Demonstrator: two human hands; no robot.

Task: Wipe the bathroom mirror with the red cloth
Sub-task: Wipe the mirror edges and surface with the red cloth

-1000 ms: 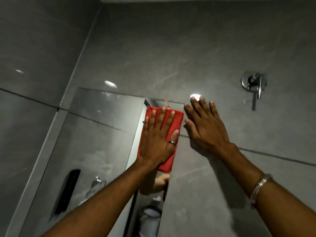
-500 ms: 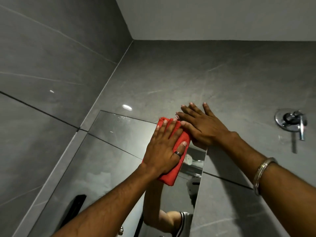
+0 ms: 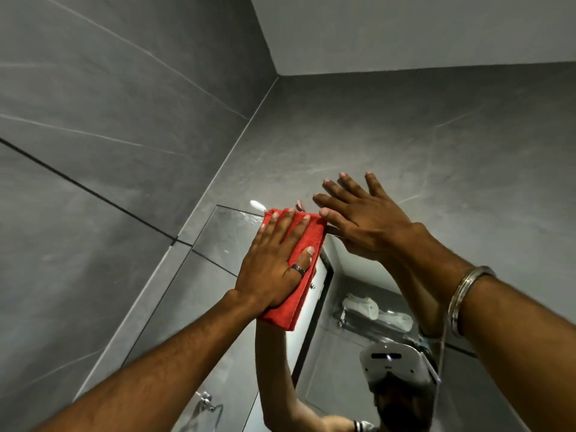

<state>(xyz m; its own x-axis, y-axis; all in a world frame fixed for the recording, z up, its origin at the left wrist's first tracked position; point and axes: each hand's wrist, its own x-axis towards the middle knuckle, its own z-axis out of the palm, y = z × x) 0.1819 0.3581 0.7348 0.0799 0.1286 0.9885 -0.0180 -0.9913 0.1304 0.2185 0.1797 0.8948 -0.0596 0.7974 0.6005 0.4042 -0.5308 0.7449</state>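
Note:
The bathroom mirror (image 3: pixel 224 238) is set into the grey tiled wall, its top edge just above my hands. A folded red cloth (image 3: pixel 307 241) lies flat against the glass near the mirror's top edge. My left hand (image 3: pixel 277 263), wearing a ring, presses the cloth with its fingers spread. My right hand (image 3: pixel 361 219), with a metal bangle on the wrist, rests flat and holds nothing, its fingers on the wall above the mirror and its palm over the glass. The lower part of the cloth sticks out below my left palm.
Grey tiled walls (image 3: pixel 124 120) meet in a corner at the upper middle, under a pale ceiling (image 3: pixel 405 26). The mirror reflects a person with a head-worn device (image 3: pixel 396 363), a towel shelf (image 3: pixel 374 313) and a metal wall fitting (image 3: pixel 205 400).
The view has tilted upward, so the wall tap at the right is out of frame. Both hands have slid up and left along the mirror's top edge with the cloth.

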